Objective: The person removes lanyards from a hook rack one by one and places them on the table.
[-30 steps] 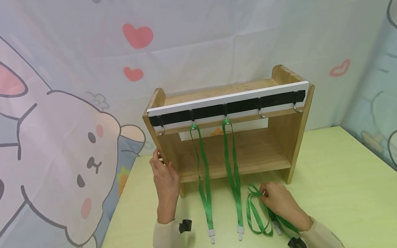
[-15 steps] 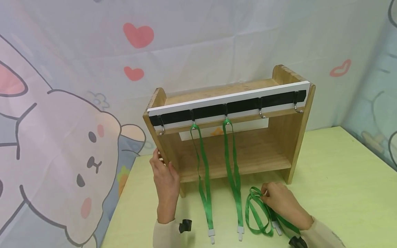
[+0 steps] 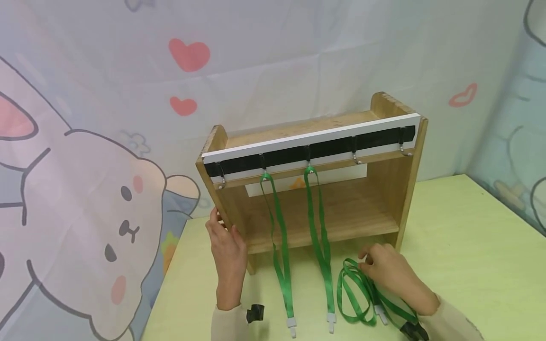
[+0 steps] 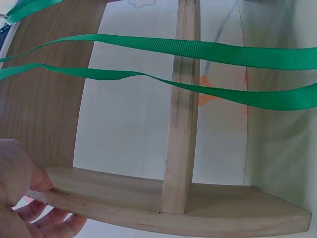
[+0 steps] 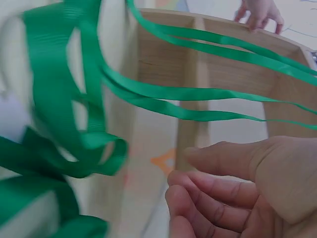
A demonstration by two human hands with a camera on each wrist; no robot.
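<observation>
My left hand grips the left side panel of a small wooden shelf, thumb on the inner face and fingers outside, as the left wrist view shows. Two green lanyards hang from hooks on its front; one lanyard strap is left of the other strap. Both end in white clips. A heap of looped green lanyards lies on the table in front of the shelf's right half. Just over its right edge is my right hand, its fingers loosely curled and thumb apart, holding nothing.
A white strip with a black band runs across the shelf's upper front and bears several metal hooks; a bare hook is right of the lanyards. The table is pale yellow-green. A printed cloth hangs behind.
My right hand has let go of the looped lanyards and risen slightly, its thumb and fingers now apart. The left hand keeps its grip on the shelf. The head view has shifted a little.
</observation>
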